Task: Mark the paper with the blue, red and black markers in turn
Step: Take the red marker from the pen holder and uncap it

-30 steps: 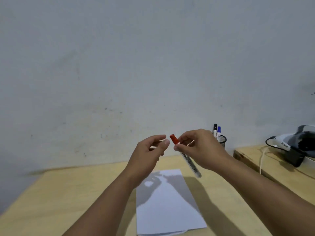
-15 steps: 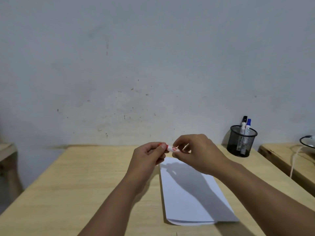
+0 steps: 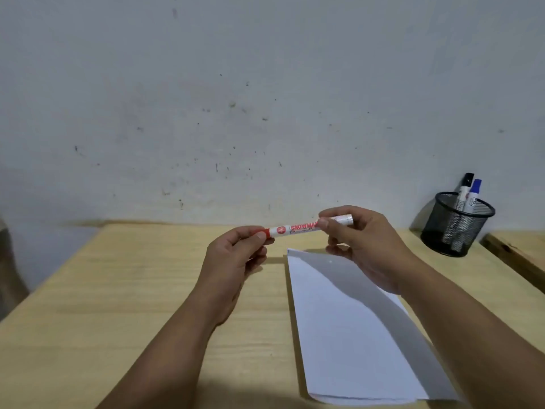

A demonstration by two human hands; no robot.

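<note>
I hold the red marker (image 3: 295, 228) level above the table, between both hands. My left hand (image 3: 236, 258) pinches its red cap end. My right hand (image 3: 362, 243) grips the white barrel near the other end. The white paper (image 3: 348, 329) lies flat on the wooden table (image 3: 118, 290), below and to the right of the marker. The black marker (image 3: 463, 191) and the blue marker (image 3: 473, 193) stand upright in a black mesh cup (image 3: 455, 224) at the back right.
A pale wall rises directly behind the table. A second wooden surface (image 3: 522, 249) adjoins at the right, just past the mesh cup. A dim object sits at the far left edge of view.
The marker turned from pointing down in my right hand to lying level, and my left hand closed on its red cap end. The view tilted down and shifted left.
</note>
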